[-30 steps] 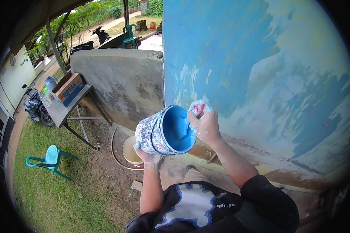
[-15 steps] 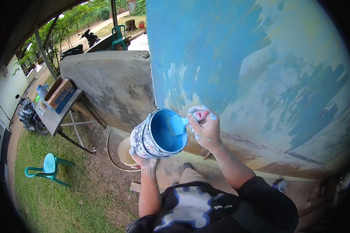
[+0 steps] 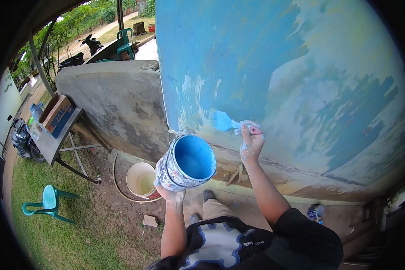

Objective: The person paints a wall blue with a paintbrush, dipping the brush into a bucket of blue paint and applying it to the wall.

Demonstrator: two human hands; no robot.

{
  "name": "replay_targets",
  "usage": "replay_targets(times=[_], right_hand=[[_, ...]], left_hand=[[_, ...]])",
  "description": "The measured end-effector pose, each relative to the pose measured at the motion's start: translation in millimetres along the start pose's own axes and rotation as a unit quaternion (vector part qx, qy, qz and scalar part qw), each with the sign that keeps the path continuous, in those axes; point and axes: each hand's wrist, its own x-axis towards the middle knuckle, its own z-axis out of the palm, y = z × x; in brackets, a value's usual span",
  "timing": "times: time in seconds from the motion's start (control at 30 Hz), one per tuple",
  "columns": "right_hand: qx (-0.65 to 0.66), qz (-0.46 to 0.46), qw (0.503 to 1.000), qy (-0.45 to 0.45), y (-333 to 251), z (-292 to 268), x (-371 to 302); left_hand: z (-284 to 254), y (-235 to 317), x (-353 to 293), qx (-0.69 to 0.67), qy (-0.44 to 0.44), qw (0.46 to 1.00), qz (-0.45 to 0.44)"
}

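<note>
A paint-spattered bucket [image 3: 168, 169] with blue paint inside rests in my left hand [image 3: 171, 192], which grips it low on its outer side; most of the fingers are hidden beneath it. The bucket tilts so its mouth faces up toward me. My right hand [image 3: 252, 146] is closed round the handle of a wide paintbrush [image 3: 223, 121] coated in light blue. Its bristles point left, at or close to the wall [image 3: 238, 63]; contact cannot be made out. Uneven blue strokes cover much of that wall, with paler patches to the right. Blue paint smears my right fingers and wrist.
A low grey wall [image 3: 108, 99] adjoins on the left. Beside it stand a table [image 3: 54, 144] with a cardboard box [image 3: 58, 118], a green plastic chair [image 3: 50, 200] and a pale bucket [image 3: 141, 177] ringed by a hose [image 3: 117, 184]. A small paint can [image 3: 315, 211] sits at right.
The paintbrush has come out of the bucket and moved up and right to the wall in my right hand. The bucket has dropped slightly in view, still in my left hand.
</note>
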Motion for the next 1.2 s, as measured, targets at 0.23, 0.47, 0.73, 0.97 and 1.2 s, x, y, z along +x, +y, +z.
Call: replay_targets(times=[0.23,0.47,0.73,0.97,1.2], right_hand=[[-0.341,-0.089,0.898,-0.264,97,-21,1],[-0.367,-0.261,0.873,-0.187,84,-28,-36],[-0.417,-0.097,0.864,-0.264,126,-27,-17],[-0.396,-0.239,0.843,-0.274,123,-7,-60],[-0.450,-0.120,0.834,-0.295,162,-13,-25]], left_hand=[[-6,1,-4,-0.014,0.034,0.999,-0.002],[-15,25,-24,-0.048,0.089,0.994,0.032],[-2,29,-29,-0.022,0.140,0.988,0.056],[-21,32,-30,-0.048,0.157,0.985,0.056],[-18,34,-25,-0.028,0.145,0.987,0.059]])
